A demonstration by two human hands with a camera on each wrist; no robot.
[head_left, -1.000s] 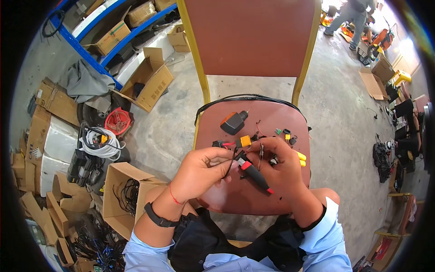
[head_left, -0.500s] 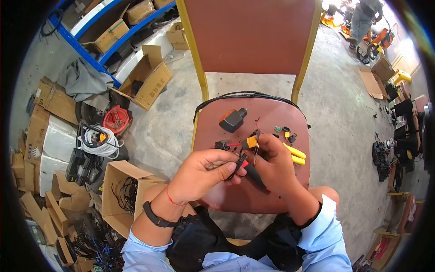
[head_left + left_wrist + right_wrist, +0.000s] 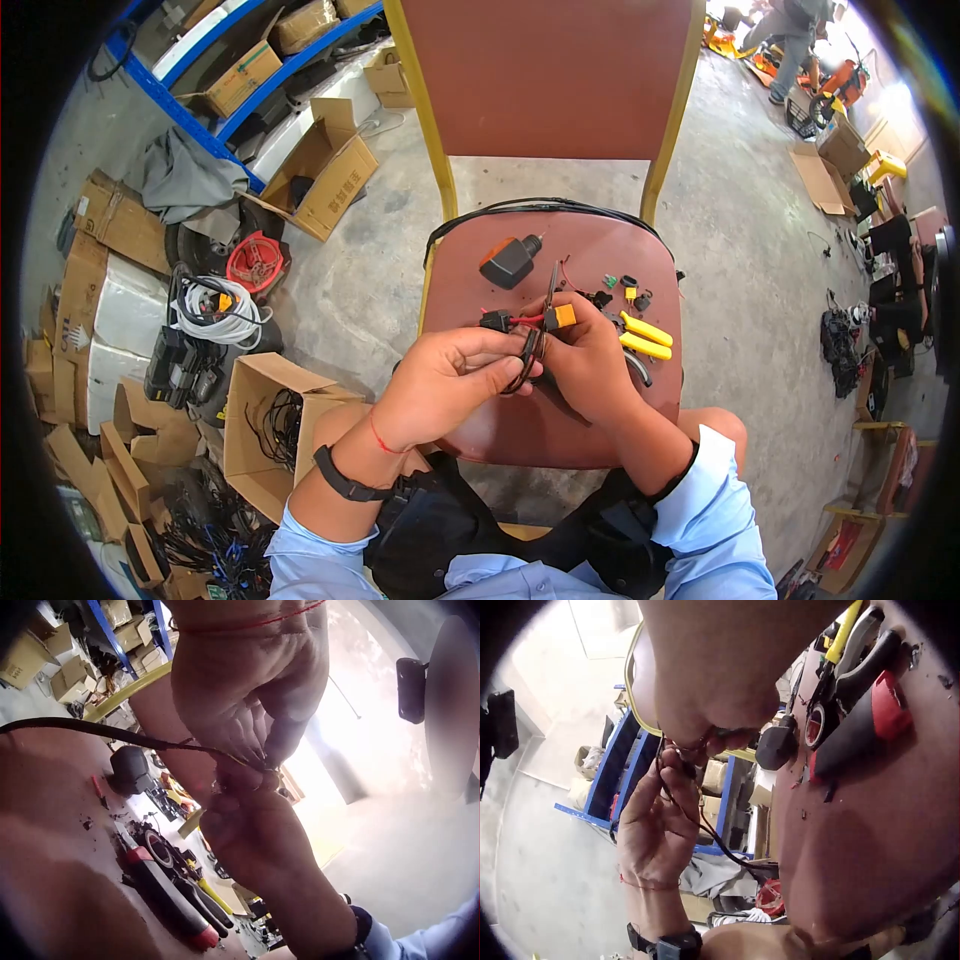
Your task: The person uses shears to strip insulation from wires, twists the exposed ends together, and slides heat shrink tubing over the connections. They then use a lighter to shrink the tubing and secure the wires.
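The left hand (image 3: 450, 375) pinches a thin black cable (image 3: 520, 375), which passes between both hands in the left wrist view. Close against it, the right hand (image 3: 595, 365) pinches thin wire ends; its fingertips are partly hidden. A wire rises above the right fingers. By these fingers is a yellow connector (image 3: 565, 316) with a red lead to a black part (image 3: 495, 320); whether it is touched cannot be told. A red-and-black handled tool (image 3: 859, 735) lies on the brown seat (image 3: 840, 847), largely covered by the right hand in the head view.
On the chair seat are an orange-and-black lamp (image 3: 510, 262), yellow-handled pliers (image 3: 645, 338), a tape roll (image 3: 817, 726) and small connectors (image 3: 630, 293). Black cable (image 3: 550, 205) runs along the seat's back edge. An open carton (image 3: 250, 440) with cables stands at the left.
The right hand has moved left against the left hand's fingers, covering the red-and-black tool and uncovering more of the pliers. The wire by the right fingers now stands more upright.
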